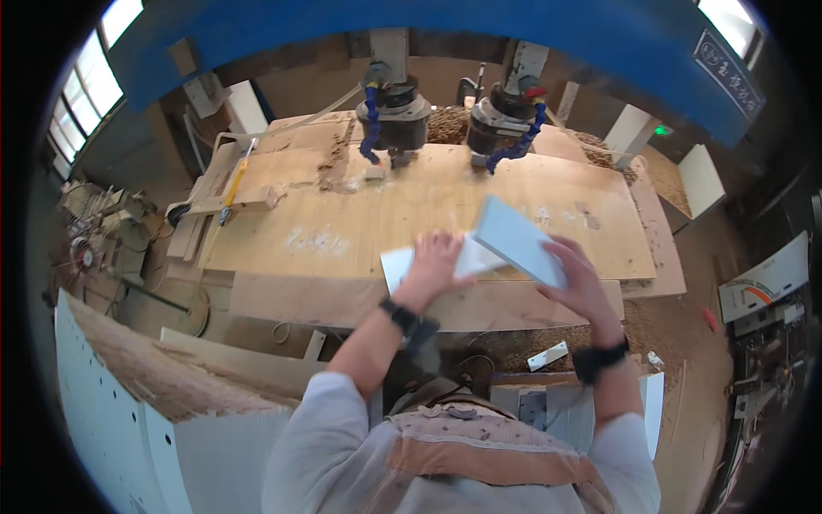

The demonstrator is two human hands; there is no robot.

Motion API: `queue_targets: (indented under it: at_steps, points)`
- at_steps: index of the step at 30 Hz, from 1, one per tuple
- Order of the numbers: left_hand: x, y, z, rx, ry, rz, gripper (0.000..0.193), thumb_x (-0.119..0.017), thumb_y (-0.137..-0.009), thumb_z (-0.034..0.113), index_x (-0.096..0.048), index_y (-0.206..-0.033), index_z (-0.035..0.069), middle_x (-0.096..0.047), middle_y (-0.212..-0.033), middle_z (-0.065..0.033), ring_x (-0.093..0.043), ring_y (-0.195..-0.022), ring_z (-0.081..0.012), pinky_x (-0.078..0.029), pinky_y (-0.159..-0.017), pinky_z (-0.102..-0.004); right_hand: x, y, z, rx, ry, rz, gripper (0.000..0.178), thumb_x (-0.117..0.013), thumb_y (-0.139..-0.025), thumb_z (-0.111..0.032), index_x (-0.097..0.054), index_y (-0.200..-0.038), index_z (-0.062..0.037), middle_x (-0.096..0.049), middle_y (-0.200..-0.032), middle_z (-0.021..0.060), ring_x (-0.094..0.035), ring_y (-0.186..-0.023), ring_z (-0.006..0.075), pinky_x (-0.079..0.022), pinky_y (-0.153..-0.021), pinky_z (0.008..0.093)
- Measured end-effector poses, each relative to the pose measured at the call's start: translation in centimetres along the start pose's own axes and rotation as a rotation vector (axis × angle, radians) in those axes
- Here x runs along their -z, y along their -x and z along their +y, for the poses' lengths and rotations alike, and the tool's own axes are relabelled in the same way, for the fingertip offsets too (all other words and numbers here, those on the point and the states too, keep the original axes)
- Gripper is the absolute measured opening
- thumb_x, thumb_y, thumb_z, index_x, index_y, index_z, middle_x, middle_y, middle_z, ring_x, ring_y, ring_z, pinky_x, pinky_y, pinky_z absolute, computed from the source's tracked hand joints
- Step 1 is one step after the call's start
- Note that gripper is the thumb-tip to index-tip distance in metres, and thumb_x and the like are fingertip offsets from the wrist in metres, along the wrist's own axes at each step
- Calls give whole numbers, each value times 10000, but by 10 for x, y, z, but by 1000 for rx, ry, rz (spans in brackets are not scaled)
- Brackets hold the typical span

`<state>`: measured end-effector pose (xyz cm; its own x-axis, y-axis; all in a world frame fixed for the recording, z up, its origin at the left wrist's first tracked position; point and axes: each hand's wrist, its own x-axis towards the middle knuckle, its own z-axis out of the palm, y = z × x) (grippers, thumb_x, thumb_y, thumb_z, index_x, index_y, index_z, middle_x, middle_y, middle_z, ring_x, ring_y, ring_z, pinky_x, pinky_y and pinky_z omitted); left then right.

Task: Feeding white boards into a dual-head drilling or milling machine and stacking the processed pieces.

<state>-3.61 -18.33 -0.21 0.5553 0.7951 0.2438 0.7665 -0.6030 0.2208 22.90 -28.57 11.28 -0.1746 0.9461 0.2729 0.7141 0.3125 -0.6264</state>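
Note:
My right hand [575,281] grips the lower right end of a pale blue-grey rectangular board [516,236]. The board is tilted up off the table, and its long white edge shows. Fingers stretched out, my left hand [437,264] lies flat on a flat white panel [476,257] at the front of the wooden worktable [411,218]. The raised board partly hides this panel's right side. Part of the white panel also shows to the left of my left hand.
Two router-like spindle heads [399,120] with blue hoses hang over the table's far half. A yellow-handled tool [231,195] lies at the left beside wooden blocks. White panels [111,420] stand at the lower left. Wood chips [449,126] lie behind the spindles.

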Motion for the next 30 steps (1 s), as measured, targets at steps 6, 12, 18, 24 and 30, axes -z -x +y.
queue_targets:
  at_steps: [6, 12, 18, 24, 30]
  points:
    - [57, 152, 49, 55, 201, -25, 855, -826, -570, 349, -489, -1326, 134, -504, -1220, -145, -472, -1161, -324, -370, -978, -429, -139, -142, 35, 233, 335, -338, 557, -646, -809, -228, -478, -1307, -41, -501, -1285, 219, -467, -1208, 373, -395, -1016, 408]
    - [165, 261, 94, 386, 72, 55, 736, -855, -534, 298, -608, -1213, 157, -522, -1235, -145, -512, -1112, -312, -396, -909, -431, -215, -275, 84, 388, 561, -321, 356, -539, -675, 9, -545, -1030, -25, -573, -1027, 192, -544, -1023, 303, -446, -884, 386]
    - [299, 320, 155, 694, -328, 172, 727, -834, -571, 305, -613, -1245, 147, -514, -1263, -174, -511, -1123, -337, -400, -912, -447, -189, -286, 97, 270, 422, -361, 444, -543, -773, -44, -492, -1214, -34, -527, -1233, 221, -478, -1207, 371, -407, -1023, 429]
    - [375, 379, 156, 1058, -574, 259, 727, -827, -592, 249, -590, -1266, 122, -497, -1322, -186, -477, -1199, -359, -378, -995, -443, -216, -253, 53, 261, 444, -327, 644, -659, -823, -142, -379, -1393, -36, -424, -1394, 239, -367, -1329, 376, -343, -1085, 403]
    - [374, 429, 97, 1217, -557, 228, 564, -745, -762, 208, -572, -1291, 117, -389, -1450, -153, -364, -1329, -342, -317, -1090, -435, -136, -139, -45, 525, -111, -494, 432, -652, -830, -88, -565, -1244, -2, -632, -1199, 159, -584, -1153, 276, -429, -997, 343]
